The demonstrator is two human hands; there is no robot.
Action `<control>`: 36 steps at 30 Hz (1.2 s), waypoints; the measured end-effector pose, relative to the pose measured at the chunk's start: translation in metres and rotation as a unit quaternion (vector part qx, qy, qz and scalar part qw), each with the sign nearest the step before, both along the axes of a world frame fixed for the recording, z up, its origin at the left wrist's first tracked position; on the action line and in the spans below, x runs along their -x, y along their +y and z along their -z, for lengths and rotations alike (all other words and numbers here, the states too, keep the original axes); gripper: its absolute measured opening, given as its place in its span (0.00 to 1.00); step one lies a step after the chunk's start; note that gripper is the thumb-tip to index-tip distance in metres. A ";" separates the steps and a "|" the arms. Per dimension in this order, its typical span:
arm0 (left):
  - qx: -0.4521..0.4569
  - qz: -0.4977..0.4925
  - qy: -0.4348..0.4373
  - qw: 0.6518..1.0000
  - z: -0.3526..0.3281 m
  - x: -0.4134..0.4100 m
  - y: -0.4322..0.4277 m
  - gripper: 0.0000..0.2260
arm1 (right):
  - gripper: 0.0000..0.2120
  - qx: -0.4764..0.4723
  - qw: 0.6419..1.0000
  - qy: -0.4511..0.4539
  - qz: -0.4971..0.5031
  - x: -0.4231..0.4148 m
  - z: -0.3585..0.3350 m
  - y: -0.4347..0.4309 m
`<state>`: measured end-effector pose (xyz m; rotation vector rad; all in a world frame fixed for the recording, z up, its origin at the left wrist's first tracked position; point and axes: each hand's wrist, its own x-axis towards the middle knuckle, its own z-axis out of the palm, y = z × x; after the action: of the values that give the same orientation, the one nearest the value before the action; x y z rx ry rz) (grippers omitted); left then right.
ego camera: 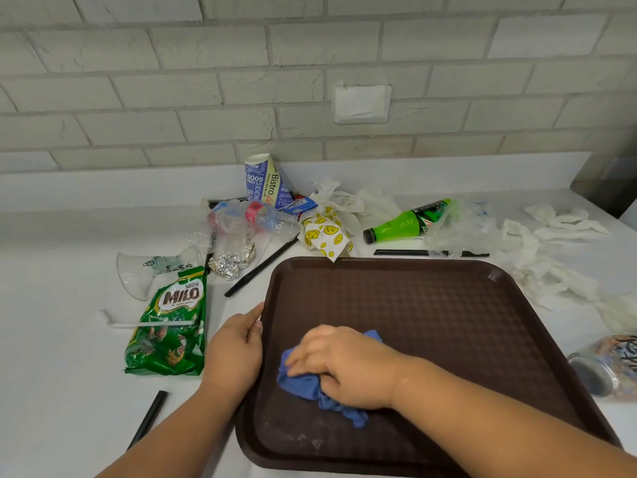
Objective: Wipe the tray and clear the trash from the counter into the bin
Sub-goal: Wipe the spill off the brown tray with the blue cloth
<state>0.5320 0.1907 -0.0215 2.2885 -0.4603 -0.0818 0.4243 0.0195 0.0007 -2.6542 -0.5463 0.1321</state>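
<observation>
Head view (the only one supplied).

Lying flat on the counter, lower centre to lower right of frame: tray. Pressed onto its lower left quarter: cloth, bunched.

Right hand: curled over the cloth, gripping it and bearing down. Left hand: clasping the tray's left rim, thumb along the edge.

Procedure, judged from this layout:

1. Brace the rim firmly with the left hand to stop the tray sliding.
2. Spread the cloth flatter for wider contact.
3. Wipe in overlapping strokes, working from the left side toward the right.
4. Go over the pale specks near the tray's bottom edge (nature unclear) with extra pressure.
5. Gather loosened dirt into the cloth rather than pushing it over the rim.
6. Avoid nudging the wrapper at the top rim.

Left for later, upper left to upper centre: Milo bag, bottle and other trash. Bin not in view.
</observation>
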 end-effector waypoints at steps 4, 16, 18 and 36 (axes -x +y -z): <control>-0.008 -0.003 -0.004 1.000 0.000 -0.001 -0.001 0.16 | 0.23 0.026 0.995 -0.048 -0.079 0.002 0.002 0.035; -0.004 0.002 0.000 1.000 0.000 0.000 0.001 0.16 | 0.19 -0.149 0.979 -0.025 0.140 0.023 -0.003 -0.027; -0.006 -0.001 -0.002 1.000 0.001 -0.001 0.001 0.16 | 0.17 -0.108 0.992 -0.031 0.057 0.027 -0.003 -0.002; -0.010 0.005 -0.001 1.000 -0.002 0.001 0.001 0.16 | 0.23 -0.040 0.985 -0.072 0.153 0.024 -0.002 -0.015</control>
<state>0.5312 0.1917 -0.0195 2.3058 -0.4744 -0.0890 0.4002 0.0050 0.0032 -2.6445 -0.1783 -0.1704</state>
